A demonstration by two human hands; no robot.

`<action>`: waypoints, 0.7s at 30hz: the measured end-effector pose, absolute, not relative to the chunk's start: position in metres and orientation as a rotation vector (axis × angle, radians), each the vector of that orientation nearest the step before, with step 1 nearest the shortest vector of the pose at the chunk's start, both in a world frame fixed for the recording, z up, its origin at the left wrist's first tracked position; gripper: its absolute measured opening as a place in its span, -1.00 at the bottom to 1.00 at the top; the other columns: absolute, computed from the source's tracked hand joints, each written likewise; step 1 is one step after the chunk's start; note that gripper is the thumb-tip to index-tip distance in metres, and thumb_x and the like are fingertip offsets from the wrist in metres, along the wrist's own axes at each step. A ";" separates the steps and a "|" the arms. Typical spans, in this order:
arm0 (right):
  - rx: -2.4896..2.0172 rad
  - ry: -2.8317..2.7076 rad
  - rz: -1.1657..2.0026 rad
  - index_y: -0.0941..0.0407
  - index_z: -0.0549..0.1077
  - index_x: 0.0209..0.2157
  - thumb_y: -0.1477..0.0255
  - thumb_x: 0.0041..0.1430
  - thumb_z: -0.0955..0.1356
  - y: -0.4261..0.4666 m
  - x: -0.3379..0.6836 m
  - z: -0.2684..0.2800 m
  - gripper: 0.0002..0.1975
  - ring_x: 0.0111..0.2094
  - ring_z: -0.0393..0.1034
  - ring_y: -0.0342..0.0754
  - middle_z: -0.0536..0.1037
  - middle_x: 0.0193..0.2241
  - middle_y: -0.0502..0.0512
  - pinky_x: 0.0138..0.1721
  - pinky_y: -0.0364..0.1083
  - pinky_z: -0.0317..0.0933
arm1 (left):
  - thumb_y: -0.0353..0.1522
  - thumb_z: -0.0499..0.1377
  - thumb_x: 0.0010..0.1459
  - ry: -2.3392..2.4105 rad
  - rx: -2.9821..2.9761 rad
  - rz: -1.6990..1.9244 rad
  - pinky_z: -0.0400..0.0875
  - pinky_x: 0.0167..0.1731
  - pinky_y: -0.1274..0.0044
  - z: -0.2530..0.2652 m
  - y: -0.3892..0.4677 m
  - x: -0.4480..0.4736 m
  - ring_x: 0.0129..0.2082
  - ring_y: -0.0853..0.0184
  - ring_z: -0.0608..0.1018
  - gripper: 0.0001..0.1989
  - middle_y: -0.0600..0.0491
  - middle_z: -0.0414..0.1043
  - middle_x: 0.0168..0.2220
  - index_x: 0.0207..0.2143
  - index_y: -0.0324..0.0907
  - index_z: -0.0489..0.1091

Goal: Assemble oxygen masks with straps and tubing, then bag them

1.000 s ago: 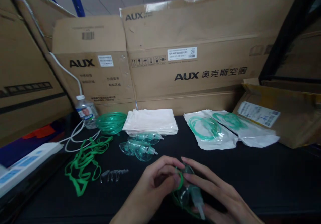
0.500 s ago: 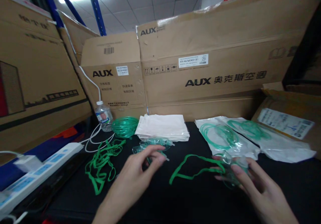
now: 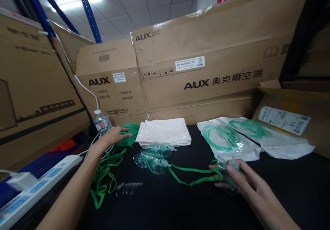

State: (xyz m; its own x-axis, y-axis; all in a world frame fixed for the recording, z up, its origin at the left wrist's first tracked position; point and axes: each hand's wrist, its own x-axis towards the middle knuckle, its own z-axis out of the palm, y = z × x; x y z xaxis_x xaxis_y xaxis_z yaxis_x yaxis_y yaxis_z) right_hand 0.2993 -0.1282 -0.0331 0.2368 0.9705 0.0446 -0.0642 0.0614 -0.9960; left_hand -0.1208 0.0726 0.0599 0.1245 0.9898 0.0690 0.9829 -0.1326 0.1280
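Note:
My right hand [image 3: 247, 182] grips a clear green-tinted oxygen mask [image 3: 227, 170], its fingers wrapped round the body. From that mask a green elastic strap [image 3: 192, 182] trails leftward, its far end lying by other masks. My left hand [image 3: 118, 135] reaches over the coil of green tubing [image 3: 127, 139], fingers stretched out at its upper side; whether they touch it I cannot tell. Several similar clear masks [image 3: 154, 161] lie between the hands. A tangle of green straps [image 3: 104, 178] is below my left forearm. Small clear pieces [image 3: 129, 188] lie on the black table in front of the masks.
Folded white bags [image 3: 163, 132] are stacked at the back middle. Two white packages with green tubing [image 3: 221, 137] lie back right, beside an open carton [image 3: 283, 118]. A plastic bottle [image 3: 101, 123] and a power strip [image 3: 38, 188] are at left. Cardboard walls [image 3: 165, 85] close off the back.
My left hand has gone from above the loose masks back and left to the tubing coil. The right hand still holds its mask; the strap now stretches further left in a narrower loop.

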 end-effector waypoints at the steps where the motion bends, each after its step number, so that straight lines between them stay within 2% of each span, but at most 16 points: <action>1: -1.212 -1.018 1.033 0.01 0.63 -0.27 -0.06 0.04 0.49 -0.128 0.299 -0.032 -0.56 -0.13 0.66 0.23 0.72 -0.09 0.16 -0.16 0.01 0.58 | -0.22 0.26 0.32 2.025 2.310 0.176 0.47 0.05 0.18 0.058 0.077 -0.120 0.04 0.12 0.57 -0.68 -0.07 0.51 0.07 0.02 -0.21 0.48; 6: -1.136 -1.034 1.059 0.00 0.57 -0.37 -0.07 0.00 0.51 -0.131 0.294 -0.026 -0.57 -0.24 0.68 0.16 0.75 -0.25 0.11 -0.22 -0.04 0.58 | -0.23 0.25 0.33 2.030 2.292 0.138 0.52 -0.03 0.26 0.056 0.087 -0.118 -0.01 0.13 0.58 -0.72 -0.05 0.51 0.02 0.00 -0.19 0.48; 9: -1.118 -1.042 1.077 0.01 0.55 -0.36 -0.04 0.03 0.51 -0.131 0.295 -0.023 -0.59 -0.28 0.68 0.12 0.74 -0.28 0.09 -0.23 -0.07 0.57 | -0.24 0.25 0.32 2.050 2.285 0.208 0.53 -0.05 0.26 0.055 0.089 -0.117 -0.02 0.14 0.58 -0.72 -0.05 0.51 0.02 -0.01 -0.20 0.48; 16: -1.114 -1.039 1.101 0.04 0.53 -0.37 -0.05 0.06 0.50 -0.130 0.295 -0.025 -0.57 -0.30 0.66 0.10 0.73 -0.32 0.11 -0.21 -0.04 0.56 | -0.22 0.21 0.36 2.021 2.203 0.558 0.55 -0.10 0.27 0.055 0.099 -0.132 -0.11 0.19 0.61 -0.71 -0.04 0.53 -0.04 -0.01 -0.23 0.47; 21: -1.120 -1.081 1.088 0.04 0.55 -0.29 0.00 0.12 0.48 -0.131 0.296 -0.026 -0.61 -0.28 0.66 0.09 0.72 -0.25 0.11 -0.17 -0.02 0.56 | -0.22 0.22 0.35 1.956 2.101 0.960 0.57 -0.13 0.29 0.062 0.103 -0.152 -0.11 0.17 0.60 -0.68 -0.04 0.51 -0.02 0.03 -0.24 0.44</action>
State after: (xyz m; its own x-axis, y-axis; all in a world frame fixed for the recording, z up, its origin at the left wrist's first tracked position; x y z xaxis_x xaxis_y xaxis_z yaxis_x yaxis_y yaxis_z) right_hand 0.2963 -0.1313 -0.0257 0.1372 0.9863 0.0919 -0.0985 0.1059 -0.9895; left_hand -0.1515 0.1033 0.0623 -0.0331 0.9304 0.3651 0.8579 -0.1610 0.4880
